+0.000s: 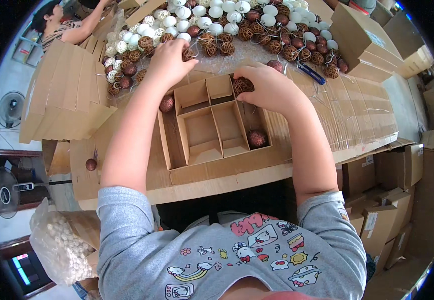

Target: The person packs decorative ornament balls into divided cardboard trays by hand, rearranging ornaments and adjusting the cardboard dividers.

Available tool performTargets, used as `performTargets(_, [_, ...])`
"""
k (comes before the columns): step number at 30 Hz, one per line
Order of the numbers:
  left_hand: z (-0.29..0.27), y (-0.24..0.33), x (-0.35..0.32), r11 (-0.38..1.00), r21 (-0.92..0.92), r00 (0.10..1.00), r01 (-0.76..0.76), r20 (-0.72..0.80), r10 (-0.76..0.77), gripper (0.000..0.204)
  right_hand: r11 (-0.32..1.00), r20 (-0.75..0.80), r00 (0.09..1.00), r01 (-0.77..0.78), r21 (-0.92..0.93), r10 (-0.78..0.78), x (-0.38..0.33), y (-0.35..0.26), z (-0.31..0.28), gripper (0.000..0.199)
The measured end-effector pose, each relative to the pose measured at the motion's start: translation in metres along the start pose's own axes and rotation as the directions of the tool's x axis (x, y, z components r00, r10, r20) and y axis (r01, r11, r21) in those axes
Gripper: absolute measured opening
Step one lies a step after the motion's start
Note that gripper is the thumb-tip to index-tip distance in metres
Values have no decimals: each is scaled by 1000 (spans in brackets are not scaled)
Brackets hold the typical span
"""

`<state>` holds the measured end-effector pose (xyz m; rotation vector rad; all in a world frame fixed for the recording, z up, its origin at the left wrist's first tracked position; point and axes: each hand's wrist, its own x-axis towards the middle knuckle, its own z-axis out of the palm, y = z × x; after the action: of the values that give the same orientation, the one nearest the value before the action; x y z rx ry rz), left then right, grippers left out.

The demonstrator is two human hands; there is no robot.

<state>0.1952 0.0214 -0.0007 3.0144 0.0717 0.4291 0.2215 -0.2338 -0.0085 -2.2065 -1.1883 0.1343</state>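
Observation:
A cardboard box [200, 161] with a cardboard divider stands on the table before me. It holds a brown glitter ball [167, 103] at its left side and another glitter ball [257, 139] in its near right corner. My right hand [269, 86] curls around a brown woven ball [243, 85] at the far right compartment. Beyond the box's far left corner, my left hand [169, 61] reaches to the pile's near edge, thumb and fingers around a second brown woven ball [188, 54]. Its far fingers are partly hidden.
A heap of white balls [233, 16], brown woven balls and glitter balls covers the table's far side. A blue cutter knife [311, 73] lies right of it. Cardboard boxes [59, 95] stand left, and an open carton [362, 42] right. One person [69, 30] works at far left.

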Motion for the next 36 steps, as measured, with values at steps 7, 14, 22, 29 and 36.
performTargets(7, [-28, -25, -27, 758, -611, 965, 228, 248, -90, 39, 974, -127, 983, 107, -202, -135, 3, 6, 13, 46])
performTargets(14, [-58, -23, -95, 666, -695, 962, 272, 221, -163, 32, 988, -37, 994, 97, -120, -102, 2, 12, 12, 43])
performTargets(22, [-70, 7, -170, 881, -470, 991, 55, 132, 8, 40, 971, -110, 989, 69, -231, -97, 10, 9, 26, 46])
performTargets(29, [-65, 28, -178, 950, -305, 990, 58, 140, -15, 46, 953, -121, 991, 10, -304, -49, 11, 8, 29, 45])
performTargets(36, [-57, 27, -178, 992, -124, 992, 4, -128, -20, 38, 971, -50, 998, -44, -234, 33, 5, 4, 22, 46])
